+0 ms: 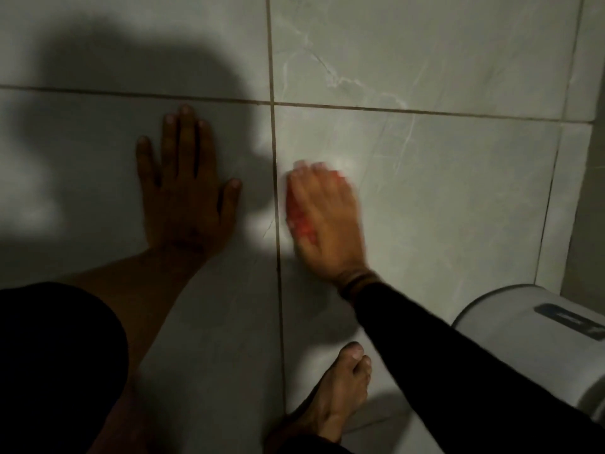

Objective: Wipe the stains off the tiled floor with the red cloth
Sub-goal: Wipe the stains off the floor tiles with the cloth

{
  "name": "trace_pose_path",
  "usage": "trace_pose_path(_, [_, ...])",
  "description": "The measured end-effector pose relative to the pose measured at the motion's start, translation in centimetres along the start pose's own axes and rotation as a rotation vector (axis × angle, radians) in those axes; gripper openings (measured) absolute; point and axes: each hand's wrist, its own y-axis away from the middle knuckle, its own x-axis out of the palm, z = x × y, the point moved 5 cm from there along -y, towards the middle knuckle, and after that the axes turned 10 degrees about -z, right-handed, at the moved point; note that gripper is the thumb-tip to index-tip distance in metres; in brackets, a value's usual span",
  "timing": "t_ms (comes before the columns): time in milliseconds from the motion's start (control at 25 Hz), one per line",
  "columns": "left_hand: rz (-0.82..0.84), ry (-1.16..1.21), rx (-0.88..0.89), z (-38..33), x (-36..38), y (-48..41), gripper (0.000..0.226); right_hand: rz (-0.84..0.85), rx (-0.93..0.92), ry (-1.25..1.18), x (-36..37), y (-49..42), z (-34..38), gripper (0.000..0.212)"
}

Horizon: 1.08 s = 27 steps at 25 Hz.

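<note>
My right hand (322, 213) presses a red cloth (299, 221) flat onto the pale grey tiled floor (442, 191), just right of a vertical grout line. Only a strip of the cloth shows at the hand's left edge; the rest is hidden under the palm. The hand is blurred. My left hand (186, 188) lies flat on the neighbouring tile in shadow, fingers spread, holding nothing. No clear stain shows on the tiles near the cloth.
A white rounded bin or appliance (537, 342) stands at the lower right. My bare right foot (334, 398) rests below the wiping hand. A raised tiled step or wall base (582, 158) borders the floor on the right. A large shadow covers the left tiles.
</note>
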Motion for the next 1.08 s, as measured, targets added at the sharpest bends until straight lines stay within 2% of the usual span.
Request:
trace_pose_path(40, [0.004,-0.004,-0.002,0.0,0.0,0.0,0.086,-0.083,0.178,0.003,-1.2,0.6,-4.0,0.067])
trace_pose_path(120, [0.011,0.002,-0.003,0.0,0.1,0.1,0.086,-0.306,0.712,0.044,-4.4,2.1,-11.7,0.064])
trace_pose_path(160, [0.013,0.006,-0.002,0.0,0.1,0.0,0.086,-0.377,0.993,0.058,-4.9,3.1,-13.3,0.066])
trace_pose_path(200, [0.016,0.008,-0.002,0.0,0.1,0.0,0.086,-0.405,1.182,0.095,-4.7,3.7,-12.5,0.068])
trace_pose_path(240, [0.019,0.008,-0.004,0.1,0.1,0.0,0.086,-0.404,1.192,0.14,-3.7,3.6,-9.8,0.068])
trace_pose_path(280, [0.019,0.007,-0.009,0.1,0.1,0.0,0.086,-0.395,1.048,0.151,-2.4,3.2,-6.1,0.066])
trace_pose_path(320, [0.015,0.004,-0.01,0.1,0.0,0.1,0.086,-0.356,0.803,0.161,-1.1,2.9,-1.6,0.065])
trace_pose_path(400, [0.008,0.008,-0.003,0.0,0.0,0.1,0.086,-0.124,0.262,0.079,1.5,4.7,5.9,0.064])
trace_pose_path(480, [0.007,0.019,0.0,0.0,0.0,0.0,0.086,0.095,-0.021,0.005,1.8,8.1,5.4,0.061])
trace_pose_path(520, [0.008,0.016,-0.006,0.1,0.1,0.1,0.086,0.106,-0.041,0.015,1.0,9.4,2.9,0.06])
trace_pose_path(560, [0.01,0.013,-0.009,0.2,0.2,0.1,0.086,0.079,0.057,0.043,0.2,10.2,-0.7,0.061])
trace_pose_path(600, [0.012,0.016,-0.005,0.2,0.4,0.1,0.086,0.002,0.278,0.05,-1.0,11.0,-4.7,0.064])
trace_pose_path(680, [0.006,0.025,-0.004,0.2,0.7,0.1,0.087,-0.217,0.843,0.059,-3.4,12.3,-10.8,0.068])
trace_pose_path(720, [-0.002,0.022,0.0,0.3,0.8,0.2,0.087,-0.319,1.075,0.047,-3.5,12.5,-11.0,0.072])
trace_pose_path(760, [-0.007,0.018,0.004,0.4,0.9,0.2,0.086,-0.365,1.205,0.042,-3.1,12.0,-9.1,0.074])
trace_pose_path(800, [-0.006,0.017,0.008,0.5,0.9,0.2,0.086,-0.389,1.159,0.06,-2.2,11.1,-6.2,0.072])
trace_pose_path(840, [0.002,0.02,0.01,0.4,0.8,0.2,0.086,-0.374,1.034,0.065,-1.2,10.3,-2.2,0.067])
trace_pose_path(920, [0.009,0.022,-0.008,0.2,0.6,0.3,0.085,-0.271,0.767,0.042,1.0,9.4,6.0,0.06])
trace_pose_path(960, [0.024,0.006,-0.015,0.0,0.2,0.3,0.085,-0.205,0.711,-0.015,1.8,9.4,9.2,0.06])
trace_pose_path(1000, [0.065,-0.004,-0.009,-0.1,-0.3,0.2,0.085,-0.149,0.683,-0.098,2.0,9.4,11.1,0.063])
trace_pose_path(1080, [0.193,0.004,0.016,-0.7,-1.8,-0.2,0.084,-0.072,0.767,-0.32,1.4,9.5,11.5,0.068])
